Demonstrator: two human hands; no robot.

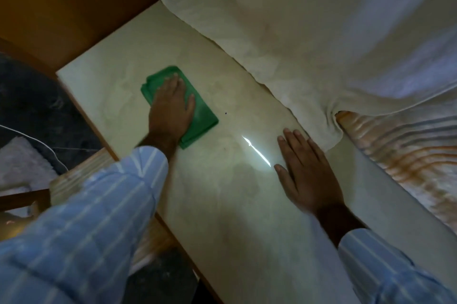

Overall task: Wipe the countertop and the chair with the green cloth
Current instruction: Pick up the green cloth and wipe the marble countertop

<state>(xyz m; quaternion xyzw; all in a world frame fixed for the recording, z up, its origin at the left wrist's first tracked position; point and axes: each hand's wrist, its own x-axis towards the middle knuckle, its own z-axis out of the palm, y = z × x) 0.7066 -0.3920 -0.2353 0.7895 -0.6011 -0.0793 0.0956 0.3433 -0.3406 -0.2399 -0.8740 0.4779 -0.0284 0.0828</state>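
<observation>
A folded green cloth (205,115) lies flat on the pale glossy countertop (217,204), towards its far left end. My left hand (171,108) presses down on the cloth, palm flat, fingers together over its middle. My right hand (306,172) rests flat on the bare countertop to the right of the cloth, fingers spread, holding nothing. A bright streak of reflected light (257,152) lies between the two hands. Part of a pale wooden chair (74,180) shows below the counter's left edge, partly hidden by my left sleeve.
A white draped curtain (321,31) hangs over the counter's far edge. A striped patterned fabric (408,155) lies at the right. A brown wooden panel (74,6) stands at the upper left. Dark floor, a white rug (22,162) and a thin cable (37,141) lie to the left.
</observation>
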